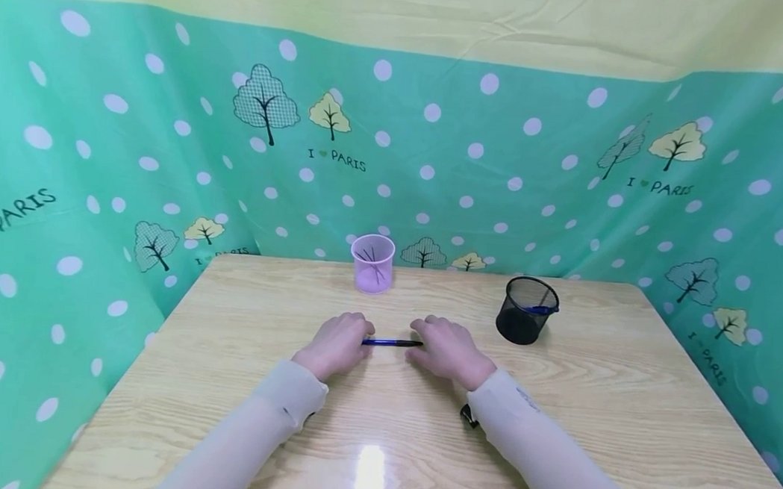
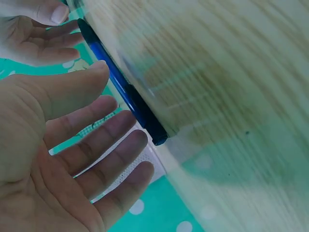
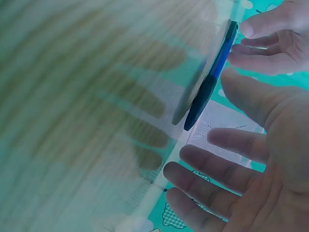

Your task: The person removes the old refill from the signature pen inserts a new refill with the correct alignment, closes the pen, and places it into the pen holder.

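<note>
While the blue pen (image 1: 392,342) lies crosswise on the counter (image 1: 624,408) between the left hand (image 1: 337,344) and the right hand (image 1: 448,349), I see each grip loosely parted — fingers spread, nothing held. Whether a fingertip brushes the pen, I cannot tell. Farther out, a purple cup (image 1: 372,277) stands beyond it and a black cup (image 1: 520,325) to the right — another pen (image 1: 540,310) inside that one.

the left hand (image 1: 337,344) and right hand (image 1: 449,349) are bare below 2 long, plain, pale greyish-white sleeves: the left sleeve (image 1: 248,430) bears a small dark mark near its cuff, the right sleeve (image 1: 547,456) thin, dark, illegible markings (image 1: 526,399). a small black piece (image 1: 468,416) shows beside the right cuff.
</note>
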The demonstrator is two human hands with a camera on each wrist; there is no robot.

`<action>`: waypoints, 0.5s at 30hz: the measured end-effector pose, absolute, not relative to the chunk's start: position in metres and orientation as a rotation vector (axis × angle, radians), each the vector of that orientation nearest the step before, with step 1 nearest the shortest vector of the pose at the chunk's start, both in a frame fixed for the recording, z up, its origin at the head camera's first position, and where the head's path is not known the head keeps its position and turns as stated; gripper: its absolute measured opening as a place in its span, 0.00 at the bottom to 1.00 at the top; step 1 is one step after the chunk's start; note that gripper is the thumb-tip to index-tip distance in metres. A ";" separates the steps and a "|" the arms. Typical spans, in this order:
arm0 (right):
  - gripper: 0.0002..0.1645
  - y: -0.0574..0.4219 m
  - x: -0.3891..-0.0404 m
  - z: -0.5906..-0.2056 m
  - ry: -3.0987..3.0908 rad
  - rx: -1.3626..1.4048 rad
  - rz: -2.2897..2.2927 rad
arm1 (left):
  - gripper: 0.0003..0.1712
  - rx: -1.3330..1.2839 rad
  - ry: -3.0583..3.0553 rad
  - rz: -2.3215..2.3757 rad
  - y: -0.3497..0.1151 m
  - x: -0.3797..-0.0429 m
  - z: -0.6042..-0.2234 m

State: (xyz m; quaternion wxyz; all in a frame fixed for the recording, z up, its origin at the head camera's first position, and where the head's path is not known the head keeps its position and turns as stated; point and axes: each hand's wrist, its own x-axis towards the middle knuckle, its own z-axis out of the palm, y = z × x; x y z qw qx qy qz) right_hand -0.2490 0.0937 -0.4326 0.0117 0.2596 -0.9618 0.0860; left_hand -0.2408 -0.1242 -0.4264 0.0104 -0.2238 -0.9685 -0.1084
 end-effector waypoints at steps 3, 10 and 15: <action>0.26 0.092 -0.253 -0.433 -3.007 0.817 0.245 | 0.11 -0.685 -3.030 -0.330 -0.123 -0.243 -0.426; 0.18 0.088 -0.256 -0.434 -3.050 0.814 0.202 | 0.05 -0.667 -3.067 -0.326 -0.122 -0.248 -0.431; 0.12 0.085 -0.257 -0.435 -3.054 0.820 0.200 | 0.04 -0.663 -3.082 -0.319 -0.121 -0.250 -0.434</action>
